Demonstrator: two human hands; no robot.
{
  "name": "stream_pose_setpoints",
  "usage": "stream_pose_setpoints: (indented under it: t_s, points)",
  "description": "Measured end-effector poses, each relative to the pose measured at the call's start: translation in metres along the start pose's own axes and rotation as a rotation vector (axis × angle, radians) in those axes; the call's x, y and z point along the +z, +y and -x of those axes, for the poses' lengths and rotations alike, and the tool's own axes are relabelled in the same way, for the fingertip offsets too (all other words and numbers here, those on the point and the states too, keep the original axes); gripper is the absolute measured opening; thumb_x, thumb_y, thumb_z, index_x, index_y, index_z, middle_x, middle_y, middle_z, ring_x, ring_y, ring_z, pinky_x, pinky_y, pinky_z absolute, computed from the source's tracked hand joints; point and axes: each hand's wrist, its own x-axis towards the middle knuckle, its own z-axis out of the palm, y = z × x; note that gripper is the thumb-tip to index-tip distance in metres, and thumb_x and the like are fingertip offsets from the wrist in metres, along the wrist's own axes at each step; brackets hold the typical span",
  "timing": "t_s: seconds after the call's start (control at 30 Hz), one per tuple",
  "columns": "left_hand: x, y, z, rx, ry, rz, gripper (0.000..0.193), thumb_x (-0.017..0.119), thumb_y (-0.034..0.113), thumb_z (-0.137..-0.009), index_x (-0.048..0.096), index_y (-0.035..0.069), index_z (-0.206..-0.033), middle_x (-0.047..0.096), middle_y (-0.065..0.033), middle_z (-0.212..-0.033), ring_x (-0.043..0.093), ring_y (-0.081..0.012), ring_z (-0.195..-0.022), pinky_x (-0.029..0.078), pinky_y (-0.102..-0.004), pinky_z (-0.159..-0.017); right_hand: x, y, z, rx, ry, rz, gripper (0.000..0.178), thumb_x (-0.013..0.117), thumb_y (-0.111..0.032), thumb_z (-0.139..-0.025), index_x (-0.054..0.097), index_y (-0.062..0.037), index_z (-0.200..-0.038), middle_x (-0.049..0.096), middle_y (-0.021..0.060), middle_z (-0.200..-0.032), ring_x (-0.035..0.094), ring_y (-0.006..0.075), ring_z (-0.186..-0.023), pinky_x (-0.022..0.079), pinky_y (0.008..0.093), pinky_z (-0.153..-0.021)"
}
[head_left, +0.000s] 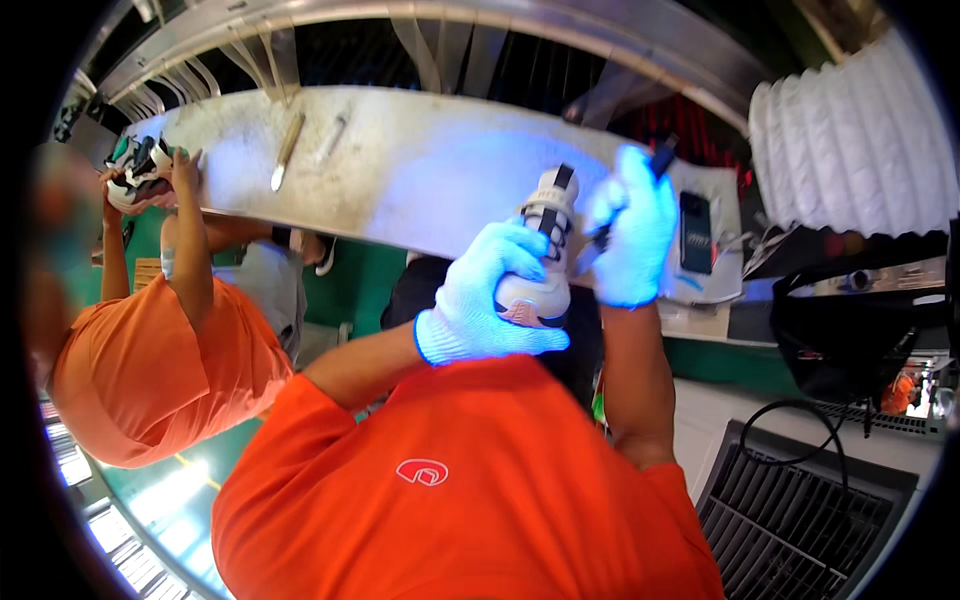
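Note:
My left hand, in a light knit glove lit blue, is closed around a white and grey sneaker with dark laces. The sneaker sits in front of my chest, its toe toward me and its black pull tab pointing away. My right hand, gloved the same way, is raised just right of the sneaker, with a gap between them. Its fingers are curled on a dark object that sticks out beyond the hand at the upper right. What kind of object it is, I cannot tell.
A long pale worktop runs ahead, carrying a knife-like tool, a white slim item and, at right, a dark phone. A white ribbed duct hangs at right. A black bag and grey crate stand below. Left, a co-worker handles shoes.

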Motion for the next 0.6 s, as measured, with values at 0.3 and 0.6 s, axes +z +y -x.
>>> stream_pose_setpoints:
  t_s: [0.3,0.6]
  points:
    - [-0.017,-0.034,0.010,-0.303,0.156,0.285,0.076,0.108,0.018,-0.064,0.070,0.000,-0.127,0.072,-0.0102,-0.126,0.068,-0.0231,-0.123,0.054,-0.0399,-0.111,-0.169,0.083,-0.099,-0.656,0.385,1.735,0.075,0.079,-0.050,-0.098,0.060,-0.0032,-0.153,0.058,0.0313,-0.152,0.058,0.0484,-0.136,0.048,0.0588,-0.115]
    - [-0.068,-0.094,0.002,-0.483,0.358,1.130,0.039,0.080,0.020,-0.088,0.070,-0.001,-0.119,0.077,-0.0185,-0.121,0.076,-0.0307,-0.114,0.060,-0.0461,-0.108,-0.107,0.150,0.043,0.237,-0.124,-0.370,0.078,0.080,-0.033,-0.102,0.047,-0.0014,-0.165,0.060,0.0176,-0.159,0.058,0.0372,-0.147,0.046,0.0550,-0.125]
